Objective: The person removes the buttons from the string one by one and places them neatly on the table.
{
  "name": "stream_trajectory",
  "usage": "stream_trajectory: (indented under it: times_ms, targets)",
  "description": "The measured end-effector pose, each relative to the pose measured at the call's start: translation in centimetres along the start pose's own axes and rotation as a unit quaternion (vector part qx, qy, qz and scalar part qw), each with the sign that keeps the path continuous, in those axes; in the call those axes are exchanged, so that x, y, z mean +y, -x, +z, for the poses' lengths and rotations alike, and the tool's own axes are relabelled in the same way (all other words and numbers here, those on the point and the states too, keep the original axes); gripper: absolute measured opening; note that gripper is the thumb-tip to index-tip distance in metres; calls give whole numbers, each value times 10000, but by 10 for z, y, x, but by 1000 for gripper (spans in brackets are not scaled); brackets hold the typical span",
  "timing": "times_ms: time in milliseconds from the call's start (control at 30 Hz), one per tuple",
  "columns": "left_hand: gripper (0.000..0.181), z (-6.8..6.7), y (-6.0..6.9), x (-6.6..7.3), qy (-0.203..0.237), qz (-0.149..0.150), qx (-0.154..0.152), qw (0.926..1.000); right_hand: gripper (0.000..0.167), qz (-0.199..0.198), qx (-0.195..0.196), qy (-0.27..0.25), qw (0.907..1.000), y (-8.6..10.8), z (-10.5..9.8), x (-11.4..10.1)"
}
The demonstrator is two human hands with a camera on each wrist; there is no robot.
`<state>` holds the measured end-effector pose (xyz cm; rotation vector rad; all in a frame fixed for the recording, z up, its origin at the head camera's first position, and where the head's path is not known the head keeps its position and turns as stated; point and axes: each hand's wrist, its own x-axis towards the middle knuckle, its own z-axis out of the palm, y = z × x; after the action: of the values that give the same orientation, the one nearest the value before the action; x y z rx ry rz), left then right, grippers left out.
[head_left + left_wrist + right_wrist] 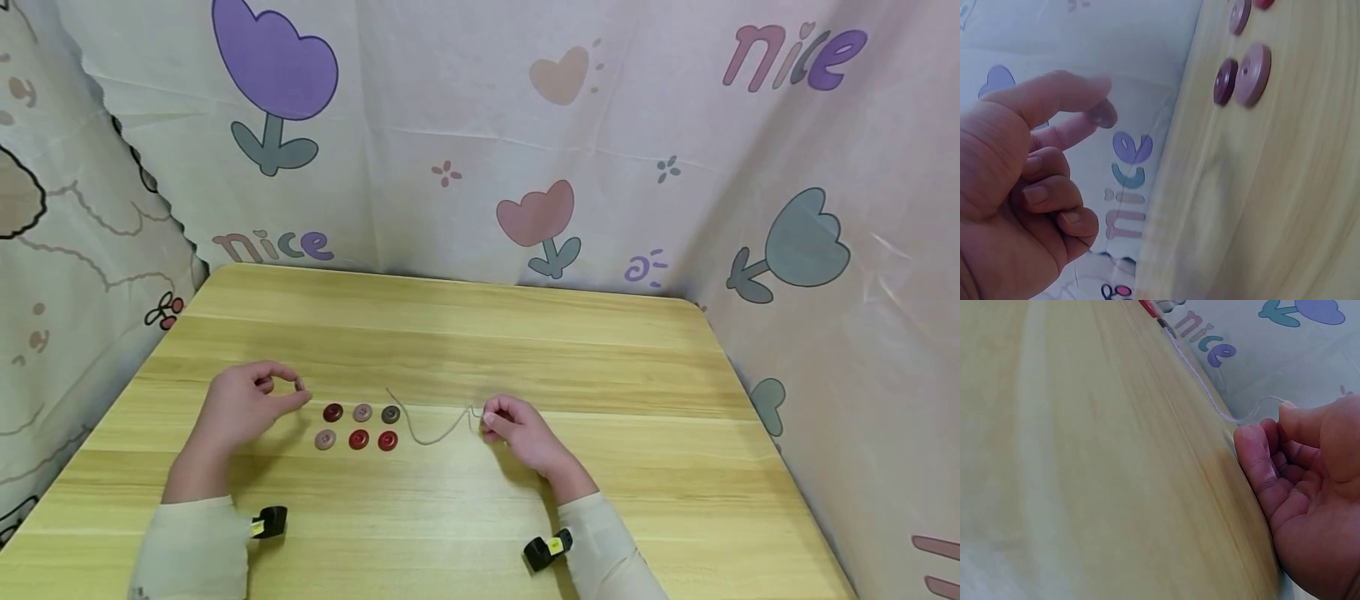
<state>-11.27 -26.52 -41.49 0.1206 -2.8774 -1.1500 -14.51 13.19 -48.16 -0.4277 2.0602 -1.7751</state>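
My left hand (246, 402) pinches a small button (1105, 115) between thumb and index finger, above the table to the left of the other buttons. Two rows of buttons lie flat there: a dark maroon button (333, 412), a pinkish button (362, 412) and a dark grey-brown button (391, 414) behind; a pale mauve button (325, 439) and two red ones, one being the red button (387, 440), in front. My right hand (528, 433) pinches one end of a thin light cord (435, 441). The cord trails left across the wood towards the dark button.
The wooden table (480, 517) has a back edge against a patterned curtain (435, 100). More curtain hangs at the left and right sides. A small black camera is strapped at each wrist, such as the left one (272, 522).
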Motion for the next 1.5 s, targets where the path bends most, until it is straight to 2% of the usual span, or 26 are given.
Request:
stream_trajectory:
  times_ms: [133, 400, 667, 900, 1233, 1500]
  targets:
    - [24, 7, 4, 11, -13, 265, -201, 9994, 13, 21, -3, -34, 10000, 0, 0, 1]
    - [15, 29, 14, 29, 79, 499, -679, 9964, 12, 47, 36, -28, 10000, 0, 0, 1]
    - [20, 57, 26, 38, 32, 648, -1281, 9896, 11, 12, 24, -36, 10000, 0, 0, 0]
    - [23, 67, 31, 42, -102, 869, -1474, 9852, 11, -24, 26, -27, 10000, 0, 0, 0]
    - [22, 72, 36, 46, -216, 1175, -1462, 9820, 12, -36, -8, -25, 10000, 1, 0, 0]
    - [23, 76, 36, 46, -324, 1073, -1601, 9807, 12, -10, 6, -51, 10000, 1, 0, -2]
